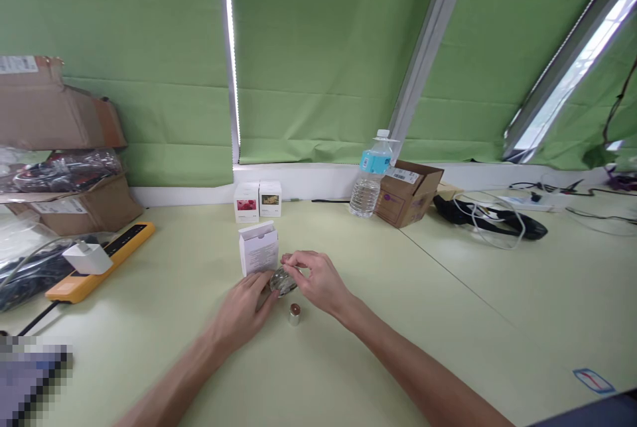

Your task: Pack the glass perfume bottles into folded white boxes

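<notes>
A small clear glass bottle is tilted between my hands near the middle of the table. My left hand is closed round its left side, thumb and fingers against the glass. Above its right edge, my right hand has its thumb and fingertips pinched together; whatever sits between them is too small to make out. A small silvery cap with a brown top stands on the table just in front of the glass. Right behind my left hand stands a white carton with its top flap raised.
Two small white boxes stand at the back by the wall. Farther right are a water bottle, an open cardboard box and a black item with cables. On the left lie a yellow power strip and stacked cartons.
</notes>
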`<control>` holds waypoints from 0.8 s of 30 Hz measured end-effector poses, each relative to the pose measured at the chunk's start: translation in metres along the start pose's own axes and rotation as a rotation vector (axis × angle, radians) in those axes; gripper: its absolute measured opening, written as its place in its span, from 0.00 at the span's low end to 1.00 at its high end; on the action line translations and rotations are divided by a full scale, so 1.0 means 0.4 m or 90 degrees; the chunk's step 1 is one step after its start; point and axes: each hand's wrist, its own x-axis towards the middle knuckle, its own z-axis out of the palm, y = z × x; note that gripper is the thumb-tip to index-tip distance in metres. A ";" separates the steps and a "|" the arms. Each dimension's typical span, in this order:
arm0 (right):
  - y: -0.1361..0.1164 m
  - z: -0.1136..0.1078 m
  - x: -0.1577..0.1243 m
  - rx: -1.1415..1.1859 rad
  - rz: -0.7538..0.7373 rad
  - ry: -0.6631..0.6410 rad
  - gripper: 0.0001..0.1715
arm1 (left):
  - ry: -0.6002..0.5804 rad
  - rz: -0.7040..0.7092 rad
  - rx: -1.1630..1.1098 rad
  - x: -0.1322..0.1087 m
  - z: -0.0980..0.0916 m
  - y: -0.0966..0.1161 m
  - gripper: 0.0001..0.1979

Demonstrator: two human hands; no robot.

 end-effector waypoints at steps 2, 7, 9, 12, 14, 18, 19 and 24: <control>0.003 0.002 -0.004 0.004 0.003 -0.001 0.10 | 0.002 0.003 -0.002 0.001 0.001 -0.002 0.13; 0.012 0.014 -0.021 -0.012 0.007 0.019 0.06 | -0.006 0.003 -0.010 0.002 -0.001 -0.003 0.13; 0.015 0.016 -0.025 -0.036 0.008 0.019 0.07 | -0.009 0.002 -0.012 0.003 -0.002 -0.003 0.13; 0.017 0.016 -0.028 -0.076 0.006 0.018 0.12 | -0.016 0.000 -0.010 0.003 -0.004 -0.001 0.13; 0.017 0.013 -0.029 -0.093 0.002 0.016 0.15 | -0.018 -0.003 -0.005 0.002 -0.004 -0.001 0.14; 0.017 0.007 -0.030 -0.103 -0.005 0.022 0.19 | -0.022 -0.003 0.000 0.002 -0.003 -0.004 0.15; 0.019 0.007 -0.031 -0.106 -0.011 0.026 0.18 | -0.023 -0.003 0.001 0.002 -0.003 -0.006 0.15; 0.034 0.010 -0.032 -0.119 -0.053 0.046 0.15 | -0.025 -0.003 0.000 0.004 0.001 -0.009 0.15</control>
